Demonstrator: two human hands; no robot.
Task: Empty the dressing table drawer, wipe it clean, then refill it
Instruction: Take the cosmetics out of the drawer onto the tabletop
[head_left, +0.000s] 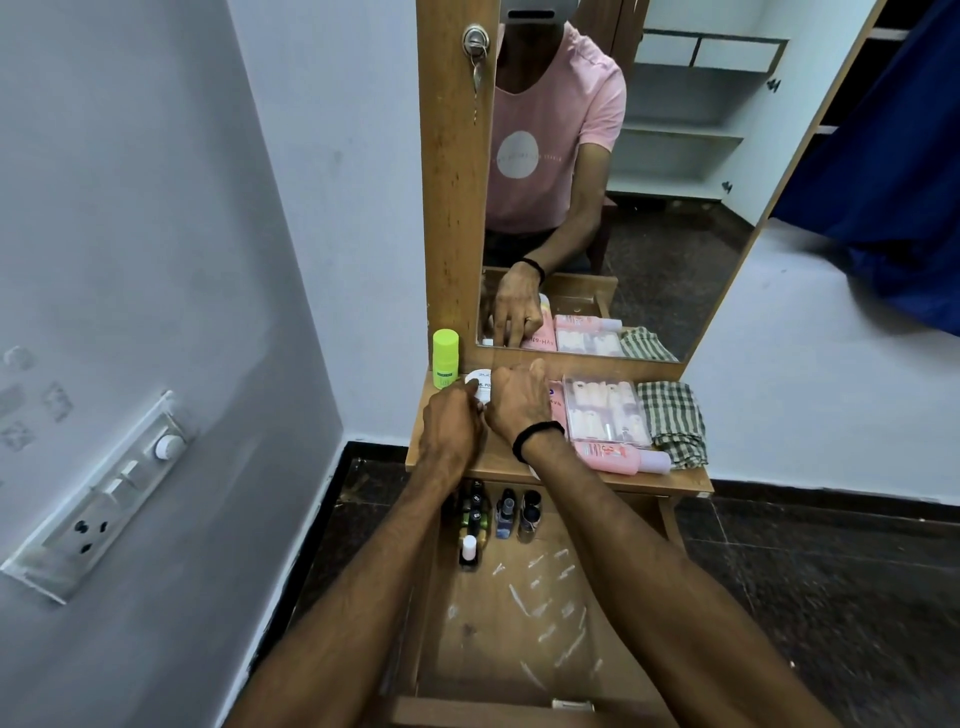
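Head view looks down both forearms to the dressing-table top. There the left hand curls its fingers against the near side of a white tub and seems to grip it. The right hand lies just beside it, knuckles up, fingers bent over the tub's far edge. Its fingertips are hidden, so I cannot tell whether it holds the tub, touches the pink tube under it, or only rests there.

The tub looks like light, rigid plastic with a smooth wall, so probably slippery. It is best taken round the side, thumb opposite fingers, not by the lid, which might turn loose.

The drawer stands open beneath the forearms, nearer the person than either hand. Small nail polish bottles stand at its back, below the wrists. They are probably glass: heavy for their size, breakable and easy to topple, so each wants a pinch low on the body.

Just right of the right hand lie a clear box of nail tips, a pink bottle and a checked cloth, soft and limp. A green bottle stands beyond the left hand.

Both hands cover most of the tub's label. The forearms hide some bottles, so their number is uncertain. Pale streaks on the drawer floor could be scratches or dust.
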